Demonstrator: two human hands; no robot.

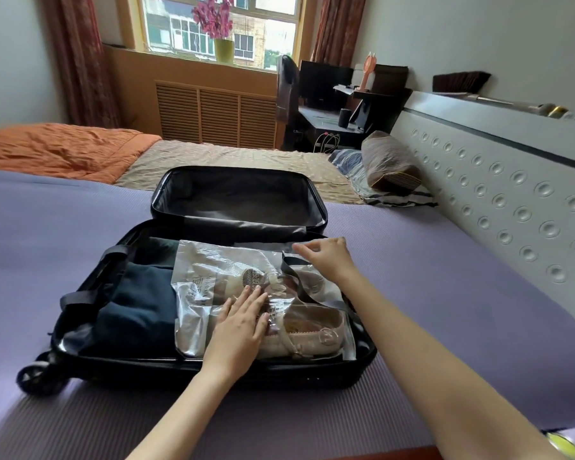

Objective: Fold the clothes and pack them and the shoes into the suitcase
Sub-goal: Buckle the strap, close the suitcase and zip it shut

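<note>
A black suitcase (362, 363) lies open on a purple mat, its far half (239, 194) bare inside. In the near half, folded dark navy clothes (136, 310) fill the left side. A clear plastic bag (206, 263) holding beige shoes (316, 330) lies on the right side. My left hand (243, 323) presses flat on the bag with straight fingers. My right hand (329, 257) hovers at the bag's far right corner, fingers loosely bent near a black strap (296, 273); whether it pinches anything is unclear.
The purple mat (445, 293) covers the bed around the suitcase. An orange blanket (57, 147) lies at the far left, a pillow (389, 164) at the far right by the padded headboard (512, 194). A desk and chair stand under the window.
</note>
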